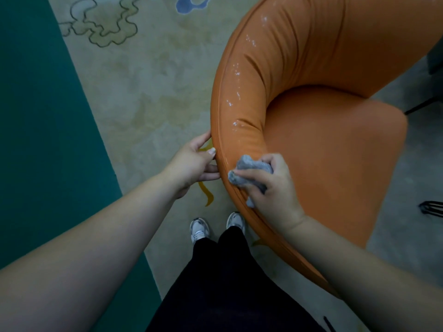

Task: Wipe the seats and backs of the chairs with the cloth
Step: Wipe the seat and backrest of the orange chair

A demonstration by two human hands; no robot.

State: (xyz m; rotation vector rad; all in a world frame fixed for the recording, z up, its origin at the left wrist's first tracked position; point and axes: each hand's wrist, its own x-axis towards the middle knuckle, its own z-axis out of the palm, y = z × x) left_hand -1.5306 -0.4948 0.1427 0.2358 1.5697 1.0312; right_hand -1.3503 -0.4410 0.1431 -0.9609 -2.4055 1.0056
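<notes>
An orange upholstered chair (335, 144) with a curved, padded back fills the right half of the view. Shiny wet streaks run along the top of its back rim (236, 92). My right hand (271, 185) grips a crumpled grey cloth (249, 171) and presses it on the near part of the back rim. My left hand (194, 161) touches the outer side of the chair back with thumb and fingers spread against it. The seat cushion lies to the right, beyond the back.
I stand on a beige patterned rug (148, 97) with a green floor strip (40, 130) on the left. My two sneakers (215, 227) are close to the chair's base. Dark metal legs (431, 207) of other furniture show at the right edge.
</notes>
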